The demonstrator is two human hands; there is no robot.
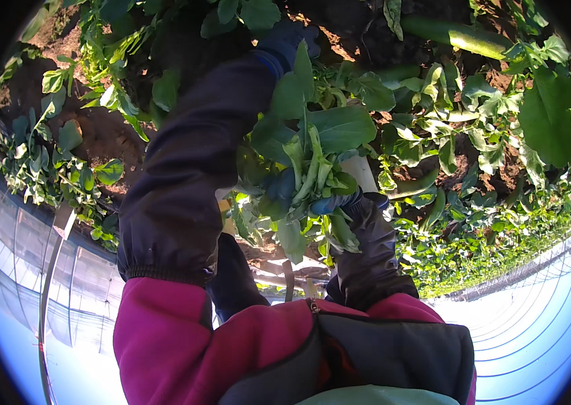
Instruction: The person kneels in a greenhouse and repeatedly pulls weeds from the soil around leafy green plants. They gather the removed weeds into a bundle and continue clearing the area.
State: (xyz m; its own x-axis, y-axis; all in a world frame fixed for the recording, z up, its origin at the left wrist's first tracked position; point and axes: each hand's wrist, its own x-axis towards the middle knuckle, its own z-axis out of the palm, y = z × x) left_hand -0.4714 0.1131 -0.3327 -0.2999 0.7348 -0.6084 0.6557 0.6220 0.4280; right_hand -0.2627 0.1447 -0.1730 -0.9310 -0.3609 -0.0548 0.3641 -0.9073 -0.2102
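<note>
My right hand [331, 202], in a blue glove, is closed round a bunch of leafy greens [312, 158] in the middle of the view. The broad leaves fan out above the fist, and paler stems and leaf ends hang below it. Beside the bunch, a pale, smooth, stick-like piece [360, 172] shows near my right wrist. My left arm stretches forward past the bunch, and my left hand [289, 46], in a dark blue glove, is low among plants and shaded soil. Shadow and leaves hide its fingers, so any hold cannot be made out.
Leafy plants [447, 128] grow thickly on the right, with a long green, cylinder-like piece [478, 40] lying at the far right. More plants [63, 158] stand on the left over brown soil [100, 138]. Curved greenhouse hoops and clear sheeting [49, 263] show along the lower sides.
</note>
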